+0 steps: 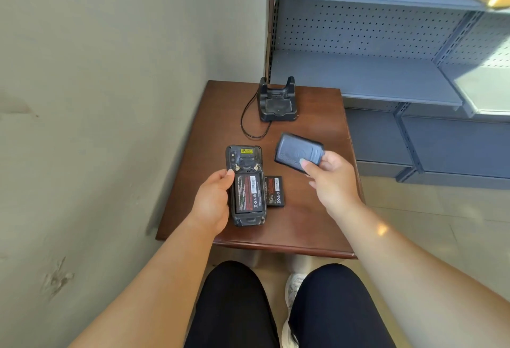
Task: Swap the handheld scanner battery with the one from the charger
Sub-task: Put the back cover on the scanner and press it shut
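On the table (317,226), the charger (276,105) stands empty, well behind the scanner (245,186). The left hand (212,201) grips the scanner, a battery (247,193) seated. The right hand (329,176) pinches the back cover (296,151); I'd align it squarely before pressing. A spare battery (274,191) lies just right of the scanner.

arms: bare to the frame edge, no sleeves showing
legs: black trousers (234,309)
foot: grey-white mesh trainer (293,292), between the knees
hands: no gloves, rings or watch
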### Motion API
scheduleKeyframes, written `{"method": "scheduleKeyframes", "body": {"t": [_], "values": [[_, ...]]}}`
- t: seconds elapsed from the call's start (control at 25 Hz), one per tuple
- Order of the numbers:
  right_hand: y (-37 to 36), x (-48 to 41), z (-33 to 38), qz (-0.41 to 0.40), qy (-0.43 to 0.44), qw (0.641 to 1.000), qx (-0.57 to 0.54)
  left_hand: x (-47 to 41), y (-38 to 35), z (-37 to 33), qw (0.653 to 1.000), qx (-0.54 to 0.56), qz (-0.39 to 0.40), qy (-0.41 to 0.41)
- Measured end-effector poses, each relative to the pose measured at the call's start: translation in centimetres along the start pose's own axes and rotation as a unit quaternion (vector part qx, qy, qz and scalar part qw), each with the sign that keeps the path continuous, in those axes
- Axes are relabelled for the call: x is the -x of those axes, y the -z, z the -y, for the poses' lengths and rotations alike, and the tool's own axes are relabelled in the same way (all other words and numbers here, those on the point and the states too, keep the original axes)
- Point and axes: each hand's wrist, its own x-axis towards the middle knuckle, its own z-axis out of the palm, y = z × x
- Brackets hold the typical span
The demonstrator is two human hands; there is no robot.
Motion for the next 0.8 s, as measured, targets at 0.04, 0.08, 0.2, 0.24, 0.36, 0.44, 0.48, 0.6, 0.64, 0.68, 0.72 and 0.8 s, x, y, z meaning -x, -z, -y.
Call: {"method": "scheduleKeyframes", "body": {"t": [0.04, 0.08, 0.2, 0.24, 0.36, 0.44, 0.48, 0.6, 0.64, 0.68, 0.72, 0.8], "values": [[-0.2, 0.2, 0.4, 0.015, 0.0, 1.0, -0.025, 0.1, 0.1, -0.1, 1.0, -0.001, 0.002, -0.003], [-0.4, 0.3, 0.6, 0.031, 0.002, 0.998, -0.045, 0.1, 0.2, -0.1, 1.0, -0.002, 0.004, -0.005], [-0.8, 0.8, 1.1, 0.088, 0.018, 0.993, -0.074, 0.2, 0.4, 0.0, 1.0, -0.008, 0.014, -0.009], [-1.0, 0.9, 1.1, 0.106, 0.025, 0.991, -0.073, 0.2, 0.5, 0.0, 1.0, -0.009, 0.016, -0.01], [-1.2, 1.1, 1.2, 0.144, 0.048, 0.987, -0.052, 0.4, 0.5, -0.2, 1.0, 0.0, 0.022, -0.006], [-1.2, 1.0, 1.4, 0.161, 0.072, 0.984, -0.025, 0.5, 0.5, -0.4, 1.0, 0.006, 0.03, 0.001], [-1.2, 1.0, 1.5, 0.175, 0.083, 0.981, -0.014, 0.5, 0.5, -0.5, 0.999, 0.006, 0.033, 0.006], [-1.6, 1.2, 1.7, 0.222, 0.103, 0.97, 0.007, 0.7, 0.6, -0.7, 0.999, 0.002, 0.038, 0.012], [-1.8, 1.3, 1.7, 0.231, 0.109, 0.967, 0.014, 0.8, 0.6, -0.7, 0.999, 0.001, 0.04, 0.012], [-2.0, 1.3, 1.7, 0.237, 0.115, 0.964, 0.021, 0.9, 0.6, -0.7, 0.999, 0.001, 0.043, 0.012], [-2.3, 1.4, 1.8, 0.239, 0.121, 0.963, 0.03, 0.9, 0.5, -0.7, 0.999, 0.002, 0.047, 0.012], [-2.6, 1.4, 1.8, 0.238, 0.129, 0.962, 0.044, 1.0, 0.5, -0.7, 0.998, 0.004, 0.053, 0.013]]}}
